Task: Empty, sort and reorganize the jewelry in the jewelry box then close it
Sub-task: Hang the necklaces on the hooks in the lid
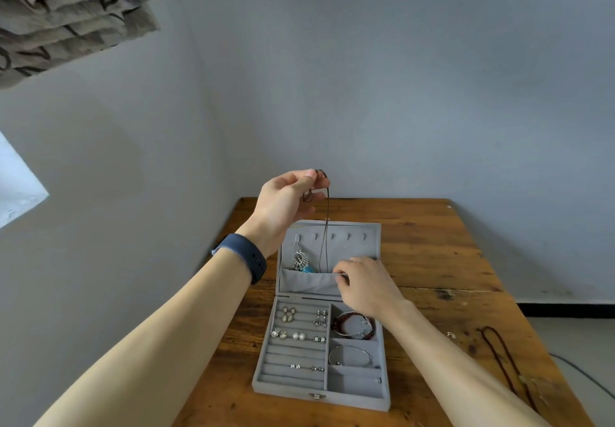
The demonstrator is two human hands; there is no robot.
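While the jewelry box (320, 397) sits open on the table (432, 260), its lid (370, 240) standing at 12 o'clock of the tray, a dark cord necklace (327, 227) hangs from the left hand (286, 203), which pinches its upper loop above the lid. The cord's lower end drops into the lid's cloth pocket (309, 283). The right hand (366, 283), at 3 o'clock of that pocket, pinches its top edge. I judge the step to be drawing the necklace out of the pocket. It should go best if the right hand holds the edge open and the left lifts straight up, slowly, so the cord does not snag the silver pendant (301, 260) hanging just at 9 o'clock of it. Earrings (293, 335) and bracelets (352, 325) lie in the tray. Another cord (499, 350) lies on the table at 3 o'clock of the box.
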